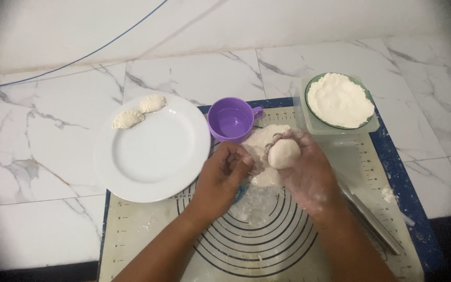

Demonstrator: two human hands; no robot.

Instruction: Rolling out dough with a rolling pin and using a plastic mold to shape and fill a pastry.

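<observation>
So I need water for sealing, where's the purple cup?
In the head view the purple cup stands at the mat's top edge, between the white plate and the green bowl.

White plate with two dumplings, purple cup, green bowl.

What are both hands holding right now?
Left hand: fingers curled, grip unclear.
Right hand: closed around a round white dough piece.

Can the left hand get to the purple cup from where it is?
Probably yes. The left hand sits just below the purple cup, with only bare mat between them; the white plate lies off to the side.
</observation>
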